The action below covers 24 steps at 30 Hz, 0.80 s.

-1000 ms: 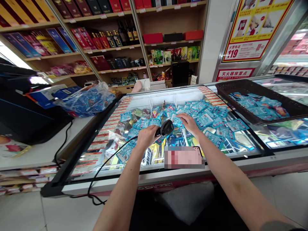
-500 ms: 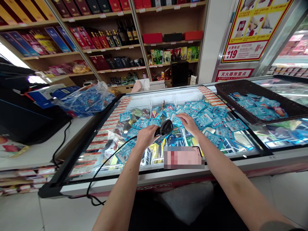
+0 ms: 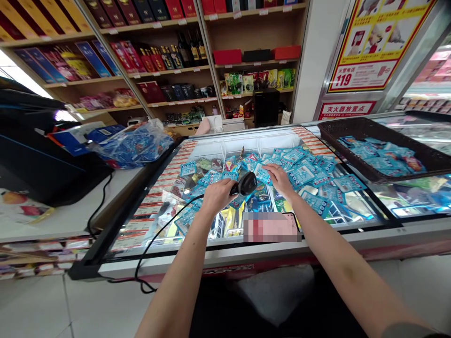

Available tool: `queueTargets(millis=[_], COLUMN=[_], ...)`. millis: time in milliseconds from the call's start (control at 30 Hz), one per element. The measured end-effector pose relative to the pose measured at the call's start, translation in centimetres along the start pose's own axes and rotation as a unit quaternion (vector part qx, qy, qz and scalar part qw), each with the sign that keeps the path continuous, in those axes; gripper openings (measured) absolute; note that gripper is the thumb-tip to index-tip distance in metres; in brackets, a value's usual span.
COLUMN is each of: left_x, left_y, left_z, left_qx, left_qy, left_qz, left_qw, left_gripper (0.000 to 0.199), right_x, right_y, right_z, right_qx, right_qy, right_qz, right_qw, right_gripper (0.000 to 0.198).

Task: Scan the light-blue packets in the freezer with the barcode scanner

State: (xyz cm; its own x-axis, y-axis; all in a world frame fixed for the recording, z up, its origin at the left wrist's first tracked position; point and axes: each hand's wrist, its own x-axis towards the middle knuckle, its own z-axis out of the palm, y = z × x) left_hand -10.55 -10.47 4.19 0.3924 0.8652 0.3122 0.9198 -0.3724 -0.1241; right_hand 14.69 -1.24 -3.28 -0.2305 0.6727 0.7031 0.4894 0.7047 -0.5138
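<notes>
My left hand [image 3: 218, 196] is wrapped round a black handheld barcode scanner [image 3: 247, 183], whose head points right. A black cord [image 3: 160, 233] runs from the scanner to the front left. Just right of the scanner head, my right hand [image 3: 281, 180] pinches the edge of a small light-blue packet [image 3: 261, 173]. Many similar blue packets [image 3: 302, 174] lie spread over the glass top of a chest freezer [image 3: 310, 244], mostly beyond and to the right of that hand. Between my forearms, a blurred-out pinkish phone-like object [image 3: 272, 227] rests near the front edge.
A dark brown tray [image 3: 378, 174] with more blue packets stands on the right. To the left, a clear plastic bag of blue packets [image 3: 136, 145] sits on the counter [image 3: 66, 216]. Shelves [image 3: 183, 70] with boxes and bottles line the back.
The view has shifted slightly, so the scene sits a little further right. Both hands keep nearly the same places, with the scanner and right-hand packet close together.
</notes>
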Motion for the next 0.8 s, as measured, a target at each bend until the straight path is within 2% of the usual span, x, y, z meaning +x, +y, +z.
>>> queueTargets(millis=[467,700,800], left_x=[0.8,0.2,0.0], left_y=[0.7,-1.1,-1.9], left_z=[0.9,0.9,1.2], left_qx=[-0.006,-0.014,-0.010], left_qy=[-0.003,0.041,0.063], left_qz=[0.001,-0.025,-0.028], left_qw=[1.000,0.999,0.998], left_gripper=[0.030,0.035,0.034], right_x=[0.1,0.0,-0.1], right_y=[-0.1,0.1,0.6], right_z=[-0.2,0.1,0.6], right_qx=[0.007,-0.017,-0.077], right_qy=[-0.005,-0.008,-0.007], right_qz=[0.004,0.029,0.029], right_qw=[1.000,0.999,0.997], right_gripper=[0.035,0.036,0.049])
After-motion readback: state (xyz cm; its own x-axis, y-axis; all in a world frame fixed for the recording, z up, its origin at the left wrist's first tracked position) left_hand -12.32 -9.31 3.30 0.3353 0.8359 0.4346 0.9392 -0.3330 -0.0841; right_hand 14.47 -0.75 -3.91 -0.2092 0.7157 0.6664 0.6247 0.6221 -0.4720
